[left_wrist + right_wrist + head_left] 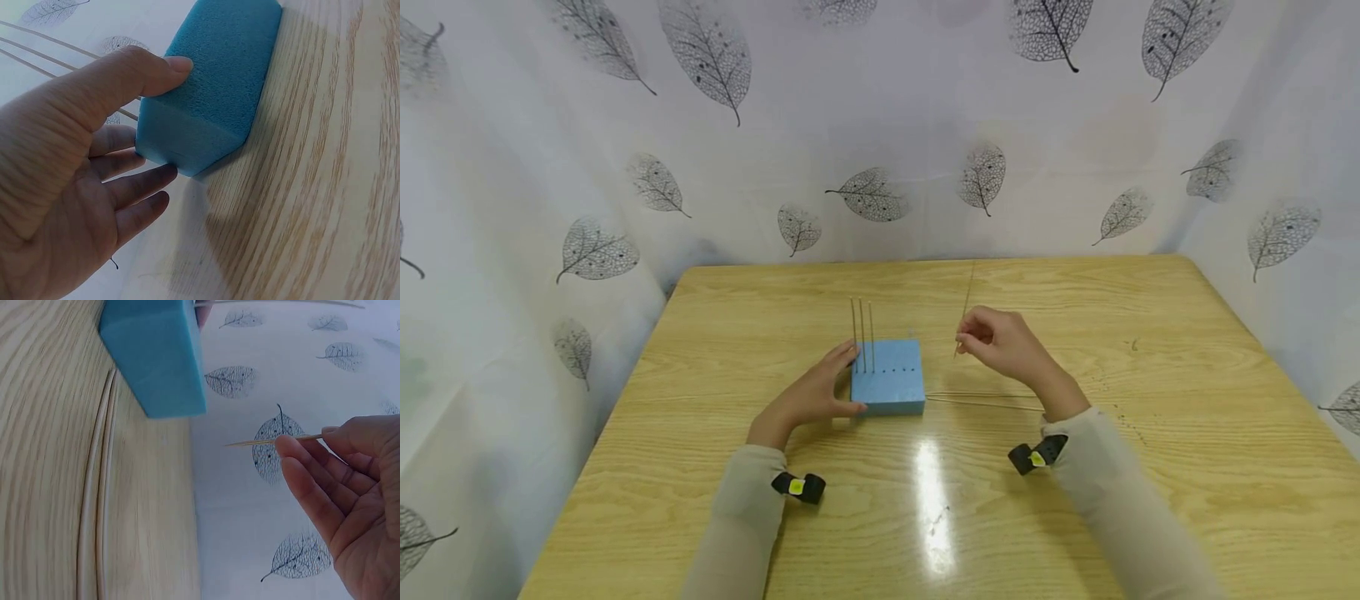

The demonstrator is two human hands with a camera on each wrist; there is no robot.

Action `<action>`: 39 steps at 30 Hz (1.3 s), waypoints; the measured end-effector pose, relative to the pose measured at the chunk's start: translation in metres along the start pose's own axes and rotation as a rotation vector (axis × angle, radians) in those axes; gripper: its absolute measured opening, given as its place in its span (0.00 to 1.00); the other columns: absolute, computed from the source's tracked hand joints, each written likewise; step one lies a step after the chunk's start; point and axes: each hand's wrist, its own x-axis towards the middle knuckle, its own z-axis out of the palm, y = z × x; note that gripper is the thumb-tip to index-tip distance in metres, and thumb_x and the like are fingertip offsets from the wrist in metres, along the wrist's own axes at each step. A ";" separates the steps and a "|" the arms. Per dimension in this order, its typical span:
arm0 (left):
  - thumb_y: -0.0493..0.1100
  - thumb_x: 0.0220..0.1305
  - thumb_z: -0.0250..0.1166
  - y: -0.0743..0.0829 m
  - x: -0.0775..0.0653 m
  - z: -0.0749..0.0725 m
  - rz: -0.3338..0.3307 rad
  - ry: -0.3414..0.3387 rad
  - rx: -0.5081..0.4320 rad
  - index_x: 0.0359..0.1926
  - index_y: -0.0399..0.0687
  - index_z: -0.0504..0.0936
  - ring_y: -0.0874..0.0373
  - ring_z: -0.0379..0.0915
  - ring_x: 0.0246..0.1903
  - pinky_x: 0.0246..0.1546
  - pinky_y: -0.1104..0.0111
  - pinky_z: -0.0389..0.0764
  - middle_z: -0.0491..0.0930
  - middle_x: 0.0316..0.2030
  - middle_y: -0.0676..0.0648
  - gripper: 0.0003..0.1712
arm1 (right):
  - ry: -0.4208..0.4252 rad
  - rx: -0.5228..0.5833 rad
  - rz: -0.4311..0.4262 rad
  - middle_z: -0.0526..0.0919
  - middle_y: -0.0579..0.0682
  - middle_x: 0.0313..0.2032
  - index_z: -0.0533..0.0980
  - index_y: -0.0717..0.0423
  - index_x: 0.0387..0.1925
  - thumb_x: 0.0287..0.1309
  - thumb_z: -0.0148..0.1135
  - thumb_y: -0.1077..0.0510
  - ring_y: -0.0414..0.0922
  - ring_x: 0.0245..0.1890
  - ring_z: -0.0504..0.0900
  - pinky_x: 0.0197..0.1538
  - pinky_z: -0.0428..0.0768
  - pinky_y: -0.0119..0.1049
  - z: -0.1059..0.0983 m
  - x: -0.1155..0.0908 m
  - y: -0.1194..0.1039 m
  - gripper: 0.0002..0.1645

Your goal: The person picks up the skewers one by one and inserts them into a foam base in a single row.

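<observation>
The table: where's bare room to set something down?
The table is bare left of the left sleeve, between the sleeves (bar a small dark mark), and behind the blue block toward the patterned cloth. Crowded: the block, gripped by the left hand and bearing three upright sticks, and its right side, where loose sticks lie and the right hand holds another stick.
</observation>
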 end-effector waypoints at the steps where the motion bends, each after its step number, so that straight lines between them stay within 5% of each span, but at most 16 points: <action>1: 0.48 0.53 0.72 0.000 0.000 0.000 -0.002 0.000 -0.001 0.73 0.39 0.48 0.46 0.40 0.72 0.68 0.52 0.51 0.42 0.74 0.41 0.55 | -0.006 0.005 -0.001 0.82 0.50 0.27 0.76 0.64 0.33 0.61 0.58 0.67 0.43 0.28 0.83 0.29 0.81 0.32 0.002 0.002 -0.002 0.03; 13: 0.48 0.52 0.72 -0.001 0.000 -0.002 0.006 0.008 0.006 0.73 0.38 0.49 0.45 0.40 0.71 0.68 0.52 0.51 0.42 0.73 0.42 0.55 | -0.062 0.117 -0.030 0.83 0.54 0.29 0.76 0.66 0.34 0.61 0.58 0.68 0.52 0.30 0.84 0.33 0.82 0.32 0.033 0.028 -0.020 0.02; 26: 0.48 0.52 0.73 0.000 0.000 -0.002 0.017 0.018 -0.004 0.72 0.36 0.50 0.44 0.41 0.71 0.68 0.51 0.52 0.44 0.73 0.40 0.55 | -0.061 0.120 -0.164 0.83 0.55 0.26 0.75 0.65 0.30 0.59 0.58 0.70 0.45 0.27 0.84 0.27 0.81 0.30 0.061 0.043 -0.027 0.03; 39: 0.47 0.53 0.72 -0.002 0.000 -0.001 -0.004 0.009 -0.031 0.73 0.39 0.49 0.46 0.41 0.71 0.68 0.52 0.52 0.43 0.73 0.41 0.55 | -0.094 0.094 -0.120 0.83 0.53 0.28 0.75 0.61 0.30 0.58 0.59 0.69 0.42 0.28 0.83 0.29 0.80 0.30 0.073 0.045 -0.022 0.03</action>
